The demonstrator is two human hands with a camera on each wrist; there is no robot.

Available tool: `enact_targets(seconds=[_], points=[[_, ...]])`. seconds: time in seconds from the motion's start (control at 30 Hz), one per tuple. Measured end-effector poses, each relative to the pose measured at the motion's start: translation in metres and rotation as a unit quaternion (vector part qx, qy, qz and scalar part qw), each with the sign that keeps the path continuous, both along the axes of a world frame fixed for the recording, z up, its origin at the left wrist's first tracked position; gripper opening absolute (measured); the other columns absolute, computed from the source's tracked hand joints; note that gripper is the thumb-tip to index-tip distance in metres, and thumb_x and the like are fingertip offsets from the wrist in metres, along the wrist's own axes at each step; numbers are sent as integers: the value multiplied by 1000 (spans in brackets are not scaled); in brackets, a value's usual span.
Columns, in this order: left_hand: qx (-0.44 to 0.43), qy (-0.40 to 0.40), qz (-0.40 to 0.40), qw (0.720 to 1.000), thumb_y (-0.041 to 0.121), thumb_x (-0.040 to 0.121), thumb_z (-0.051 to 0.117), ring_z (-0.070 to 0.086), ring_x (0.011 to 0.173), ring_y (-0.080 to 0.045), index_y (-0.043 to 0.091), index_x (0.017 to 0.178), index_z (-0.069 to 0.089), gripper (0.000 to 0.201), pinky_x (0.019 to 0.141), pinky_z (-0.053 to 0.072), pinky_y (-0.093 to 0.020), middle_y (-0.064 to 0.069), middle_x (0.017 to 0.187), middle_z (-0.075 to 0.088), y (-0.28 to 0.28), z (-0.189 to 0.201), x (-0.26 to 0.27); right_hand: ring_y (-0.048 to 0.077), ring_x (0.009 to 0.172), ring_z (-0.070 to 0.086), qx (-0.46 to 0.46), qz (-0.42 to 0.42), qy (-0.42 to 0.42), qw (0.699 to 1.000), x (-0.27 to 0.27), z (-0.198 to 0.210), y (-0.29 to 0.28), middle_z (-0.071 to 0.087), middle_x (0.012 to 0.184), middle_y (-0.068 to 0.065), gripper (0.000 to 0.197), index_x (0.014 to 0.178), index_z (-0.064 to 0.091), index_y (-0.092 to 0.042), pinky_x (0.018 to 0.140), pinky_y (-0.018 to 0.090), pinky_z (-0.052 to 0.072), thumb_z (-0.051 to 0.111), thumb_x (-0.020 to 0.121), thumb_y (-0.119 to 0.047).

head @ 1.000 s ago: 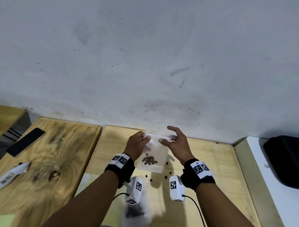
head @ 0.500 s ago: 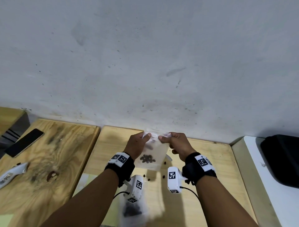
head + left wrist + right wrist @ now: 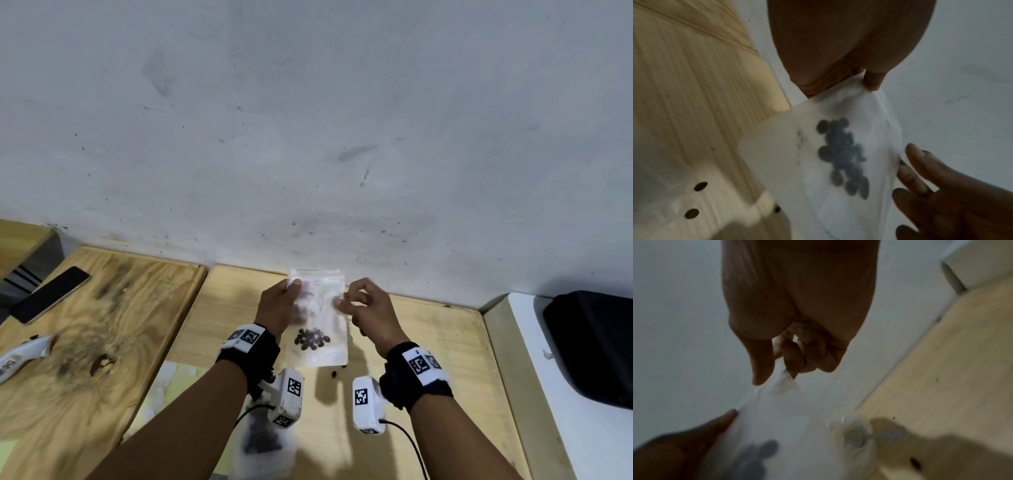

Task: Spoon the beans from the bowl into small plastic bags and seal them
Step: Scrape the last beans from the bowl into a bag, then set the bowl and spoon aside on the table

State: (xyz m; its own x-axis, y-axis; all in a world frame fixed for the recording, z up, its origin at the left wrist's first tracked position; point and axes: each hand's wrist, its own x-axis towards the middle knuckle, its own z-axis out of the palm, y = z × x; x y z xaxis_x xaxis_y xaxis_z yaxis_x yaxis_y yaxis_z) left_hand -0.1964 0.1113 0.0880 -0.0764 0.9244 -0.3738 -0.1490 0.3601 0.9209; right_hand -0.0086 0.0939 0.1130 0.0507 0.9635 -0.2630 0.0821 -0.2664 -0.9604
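Since half a second before, the hands had drawn apart along the top of the small plastic bag, which now showed its full width and stood higher against the wall. The left hand pinched the bag's upper left corner between thumb and fingers. The right hand had its thumb and curled fingers at the bag's right edge below the top; the right wrist view showed the film caught between thumb and forefinger there. The bag hung upright in the air above the wooden surface, with a dark cluster of beans gathered low inside it. A few loose beans lay on the surface under it. A second bag with beans lay blurred near the left forearm. To the far left a phone rested on a neighbouring board.
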Motion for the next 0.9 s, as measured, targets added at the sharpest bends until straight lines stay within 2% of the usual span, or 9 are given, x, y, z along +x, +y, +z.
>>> enact_targets(seconds=[0.07,0.13,0.2,0.33,0.4,0.5,0.63,0.8,0.9], points=[[-12,-12,22,1000,34,93,61,66,84,-32,12,100,70,24,84,53,-49,-13,99,74,-2,-1,2,-5,46,45,-13,72,-55,996,2,-1,-6,60,84,8,14,87,68,-9,42,10,33,78,81,-2],[-9,-17,36,999,27,91,65,66,83,-30,21,113,61,24,78,53,-43,-11,98,74,-4,-1,4,0,44,41,-27,85,-55,995,4,-7,-8,54,80,7,24,101,74,-12,42,13,32,75,82,2],[18,11,20,1000,11,85,69,66,85,-22,30,121,51,45,74,52,-37,-6,100,73,-9,-1,6,5,44,39,-35,51,-30,998,8,-13,-8,54,81,4,37,112,72,-20,41,19,31,72,84,3],[25,54,-52,997,-8,79,63,65,83,-23,17,102,70,35,72,53,-34,-6,106,73,-27,-3,3,0,55,47,-24,76,-45,996,5,-24,-10,61,91,2,47,121,69,-24,44,13,35,70,84,5],[4,54,-50,997,-7,80,63,65,78,-22,14,100,73,30,72,55,-33,-7,106,73,-35,-8,-5,1,63,51,-23,102,-50,993,-2,-29,-13,63,95,2,49,120,69,-27,49,9,39,71,83,4],[-20,52,-29,998,-8,80,63,63,69,-18,11,102,73,31,64,54,-28,-10,102,74,-47,-17,-22,11,85,59,-29,127,-51,990,-19,-40,-19,63,99,3,49,118,70,-29,69,16,47,73,81,4],[-48,54,-7,997,-9,79,64,63,68,-17,15,98,75,33,63,52,-27,-11,101,74,-64,-30,-60,6,99,60,-42,162,-64,984,-58,-54,-30,65,107,3,51,121,70,-27,84,23,52,73,81,4],[-81,55,10,995,-9,80,64,62,69,-21,14,98,74,31,62,52,-28,-9,99,73,-79,-46,-125,7,85,60,-51,181,-58,980,-122,-70,-42,62,90,-3,50,122,69,-20,71,9,48,71,81,8],[-98,43,15,994,-10,83,61,60,66,-23,9,103,72,30,55,52,-25,-9,92,71,-86,-53,-162,-4,77,61,-54,184,-57,980,-162,-78,-48,62,85,-7,50,121,70,-18,69,8,45,70,80,11]])
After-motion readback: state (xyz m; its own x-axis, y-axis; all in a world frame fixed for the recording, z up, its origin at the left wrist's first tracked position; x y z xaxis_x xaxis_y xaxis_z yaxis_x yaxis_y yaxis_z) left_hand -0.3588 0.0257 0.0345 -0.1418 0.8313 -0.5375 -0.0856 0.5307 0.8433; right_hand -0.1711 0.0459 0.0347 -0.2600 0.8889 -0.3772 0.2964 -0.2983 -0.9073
